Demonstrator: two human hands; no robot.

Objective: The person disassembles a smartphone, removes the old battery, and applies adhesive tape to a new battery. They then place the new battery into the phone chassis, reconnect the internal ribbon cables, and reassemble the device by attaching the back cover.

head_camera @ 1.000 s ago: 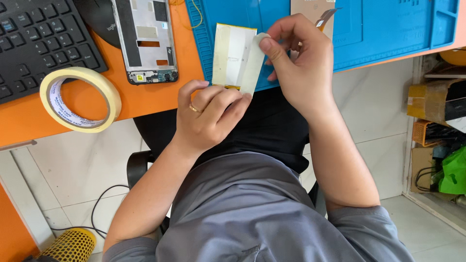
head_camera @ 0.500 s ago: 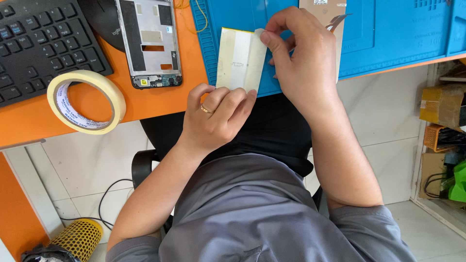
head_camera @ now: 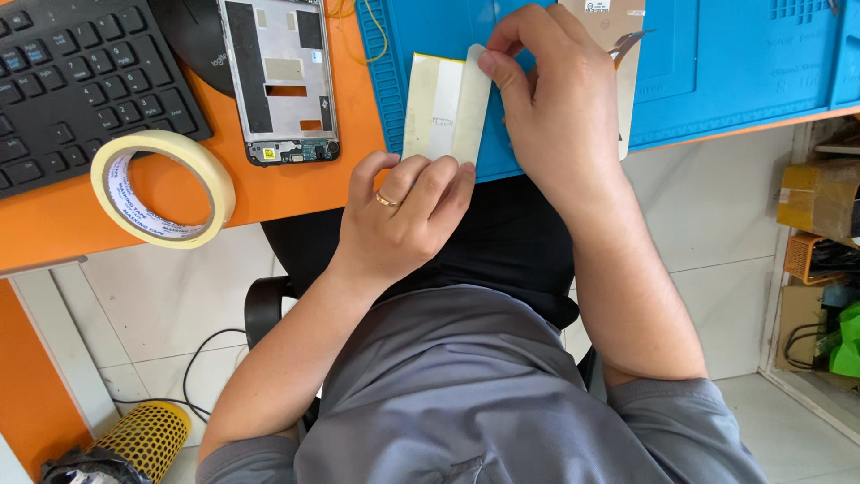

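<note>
Tape strip: a pale strip of tape (head_camera: 472, 103) stands on end over the near edge of the blue mat (head_camera: 717, 72), lying along the right side of a small cream-coloured flat piece (head_camera: 432, 108).
Right hand: my right hand (head_camera: 560, 108) is curled, thumb and fingertips pinching the far end of the tape strip.
Left hand: my left hand (head_camera: 403, 215) is loosely closed with a ring on one finger; its fingertips grip the near edge of the flat piece, just below the tape strip.
Surface: an orange desk (head_camera: 269, 193) with the blue mat on its right part; both hands work at the desk's near edge, above my lap and grey shirt.
Room: white floor tiles below, a black chair under me, a yellow mesh bin (head_camera: 143, 439) near left, cardboard boxes (head_camera: 820, 197) on the right.
Around: a roll of masking tape (head_camera: 161, 188) lies left of my left hand; a bare phone frame (head_camera: 279, 81) lies farther off, and a black keyboard (head_camera: 81, 81) far left.
In the way: my right hand covers part of a tan card (head_camera: 627, 81) on the mat.
</note>
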